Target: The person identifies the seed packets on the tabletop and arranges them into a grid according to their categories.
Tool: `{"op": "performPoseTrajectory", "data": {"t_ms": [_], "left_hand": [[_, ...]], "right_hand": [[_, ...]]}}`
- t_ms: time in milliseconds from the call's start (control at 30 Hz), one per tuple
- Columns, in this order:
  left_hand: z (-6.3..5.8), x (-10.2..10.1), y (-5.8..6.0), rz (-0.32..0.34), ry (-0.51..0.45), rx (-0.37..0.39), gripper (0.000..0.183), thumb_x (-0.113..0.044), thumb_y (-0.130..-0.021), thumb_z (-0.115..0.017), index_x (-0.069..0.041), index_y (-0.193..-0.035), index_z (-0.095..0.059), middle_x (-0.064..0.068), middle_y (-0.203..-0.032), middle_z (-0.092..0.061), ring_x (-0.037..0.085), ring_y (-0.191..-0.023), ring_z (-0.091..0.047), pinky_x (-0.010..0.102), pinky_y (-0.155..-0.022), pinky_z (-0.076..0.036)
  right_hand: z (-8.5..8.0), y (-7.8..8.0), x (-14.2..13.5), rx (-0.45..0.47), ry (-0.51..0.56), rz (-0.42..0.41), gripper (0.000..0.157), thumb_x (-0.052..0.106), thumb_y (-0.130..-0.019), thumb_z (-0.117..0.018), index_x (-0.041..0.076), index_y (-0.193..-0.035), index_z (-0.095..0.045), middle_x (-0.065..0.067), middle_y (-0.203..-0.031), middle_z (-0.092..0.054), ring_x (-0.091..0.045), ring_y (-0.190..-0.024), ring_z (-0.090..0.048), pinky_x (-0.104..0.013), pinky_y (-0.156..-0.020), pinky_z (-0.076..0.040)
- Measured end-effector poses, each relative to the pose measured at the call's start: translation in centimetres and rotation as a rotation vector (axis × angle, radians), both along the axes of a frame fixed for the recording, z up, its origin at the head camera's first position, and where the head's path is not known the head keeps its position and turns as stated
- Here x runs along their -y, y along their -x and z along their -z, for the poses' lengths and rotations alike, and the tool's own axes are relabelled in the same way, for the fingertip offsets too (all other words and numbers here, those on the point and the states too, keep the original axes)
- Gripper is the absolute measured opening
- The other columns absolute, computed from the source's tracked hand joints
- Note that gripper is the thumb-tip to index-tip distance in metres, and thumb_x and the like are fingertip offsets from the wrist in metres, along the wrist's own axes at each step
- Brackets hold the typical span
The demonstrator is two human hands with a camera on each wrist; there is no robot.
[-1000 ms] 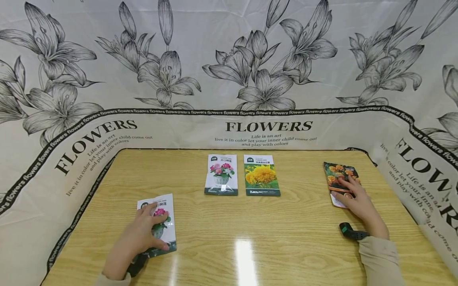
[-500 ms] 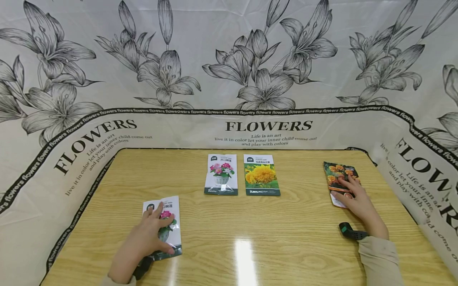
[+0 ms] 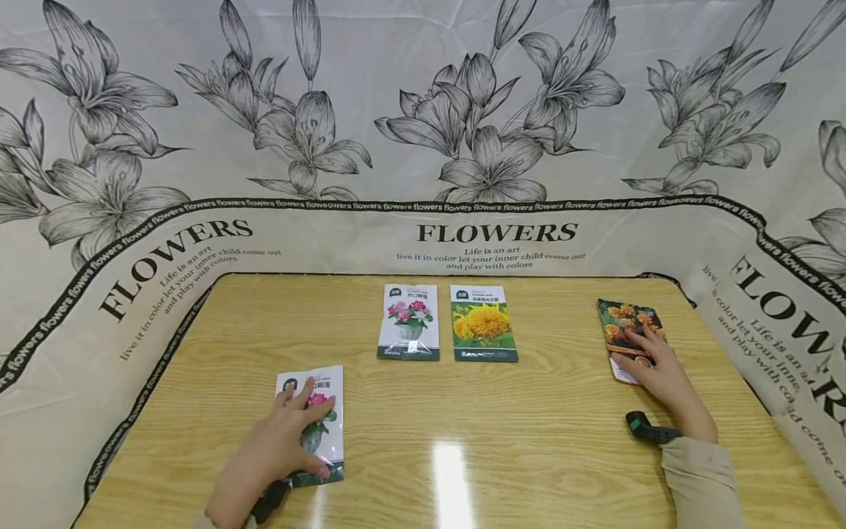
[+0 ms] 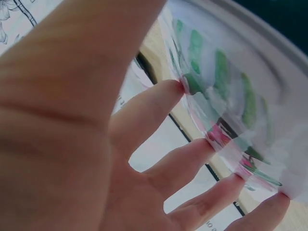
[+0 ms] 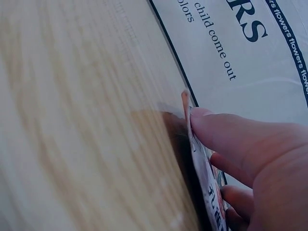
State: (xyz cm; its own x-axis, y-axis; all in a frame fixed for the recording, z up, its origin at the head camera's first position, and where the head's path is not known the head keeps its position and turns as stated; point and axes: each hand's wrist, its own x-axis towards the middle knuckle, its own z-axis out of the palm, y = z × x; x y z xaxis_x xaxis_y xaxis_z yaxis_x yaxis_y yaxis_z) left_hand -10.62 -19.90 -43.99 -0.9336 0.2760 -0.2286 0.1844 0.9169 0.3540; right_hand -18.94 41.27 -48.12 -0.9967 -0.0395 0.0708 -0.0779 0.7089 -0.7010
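At the near left of the table, my left hand point(image 3: 274, 444) lies with fingers spread over a white seed packet point(image 3: 335, 419) with a pink flower picture and a dark green base. Its fingertips touch the packet's printed face point(image 4: 226, 86) in the left wrist view. On the far right, my right hand point(image 3: 667, 373) rests on a dark seed packet point(image 3: 620, 323) with orange flowers. In the right wrist view the thumb point(image 5: 226, 137) presses near the edge of that packet, and the other fingers lie partly hidden behind it.
Two more packets lie side by side at the back middle: one with pink flowers point(image 3: 408, 323), one with a yellow flower point(image 3: 484, 323). A white cloth printed with flowers point(image 3: 492, 246) borders the wooden table point(image 3: 502, 419) at the back and sides.
My left hand and the white packet beneath it have slid to the right and slightly nearer, and the packet stands straighter. The right hand and its packet have stayed in place.
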Motion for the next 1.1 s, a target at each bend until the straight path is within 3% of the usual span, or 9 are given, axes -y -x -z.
{"op": "performPoseTrajectory", "data": {"t_ms": [167,300,733,967,1100], "left_hand": [[0.0,-0.2,-0.3,-0.01,-0.022,-0.026,0.13,-0.049,-0.046,-0.094,-0.008,-0.154,-0.035,0.021,-0.157,-0.03,0.055,-0.14,-0.023,0.075,-0.085,-0.042],[-0.1,-0.5,-0.3,0.0,-0.012,-0.043,0.132,-0.049,-0.044,-0.094,0.002,-0.151,-0.036,0.023,-0.156,-0.032,0.055,-0.139,-0.025,0.072,-0.087,-0.044],[0.0,-1.5,-0.3,0.012,0.021,-0.062,0.13,-0.053,-0.042,-0.093,0.002,-0.148,-0.043,0.022,-0.155,-0.034,0.054,-0.138,-0.029,0.072,-0.085,-0.045],[-0.1,-2.2,-0.4,0.024,0.021,-0.061,0.129,-0.055,-0.042,-0.093,0.001,-0.147,-0.044,0.021,-0.155,-0.035,0.054,-0.138,-0.03,0.07,-0.087,-0.046],[-0.3,-2.6,-0.6,0.025,0.027,-0.064,0.128,-0.056,-0.041,-0.093,0.0,-0.146,-0.046,0.02,-0.155,-0.036,0.054,-0.137,-0.031,0.069,-0.087,-0.046]], "right_hand": [[0.1,0.1,0.0,0.012,-0.005,0.006,0.072,0.028,-0.098,-0.063,-0.007,-0.152,-0.028,-0.034,-0.159,0.002,-0.055,-0.143,0.013,-0.08,-0.102,-0.008],[0.1,0.1,-0.1,0.006,-0.002,0.004,0.072,0.027,-0.099,-0.062,-0.008,-0.151,-0.028,-0.034,-0.159,0.002,-0.055,-0.142,0.013,-0.08,-0.102,-0.004],[0.0,0.1,-0.1,-0.015,0.001,0.002,0.069,0.025,-0.099,-0.062,-0.009,-0.15,-0.031,-0.035,-0.158,0.0,-0.058,-0.141,0.011,-0.08,-0.102,-0.002],[0.1,0.2,-0.2,-0.004,-0.007,0.005,0.071,0.027,-0.099,-0.062,-0.008,-0.151,-0.029,-0.035,-0.159,0.001,-0.058,-0.141,0.011,-0.08,-0.102,-0.008],[0.2,0.2,-0.1,-0.005,-0.014,0.011,0.071,0.027,-0.098,-0.063,-0.008,-0.151,-0.03,-0.035,-0.158,0.001,-0.058,-0.142,0.011,-0.081,-0.101,-0.005]]}}
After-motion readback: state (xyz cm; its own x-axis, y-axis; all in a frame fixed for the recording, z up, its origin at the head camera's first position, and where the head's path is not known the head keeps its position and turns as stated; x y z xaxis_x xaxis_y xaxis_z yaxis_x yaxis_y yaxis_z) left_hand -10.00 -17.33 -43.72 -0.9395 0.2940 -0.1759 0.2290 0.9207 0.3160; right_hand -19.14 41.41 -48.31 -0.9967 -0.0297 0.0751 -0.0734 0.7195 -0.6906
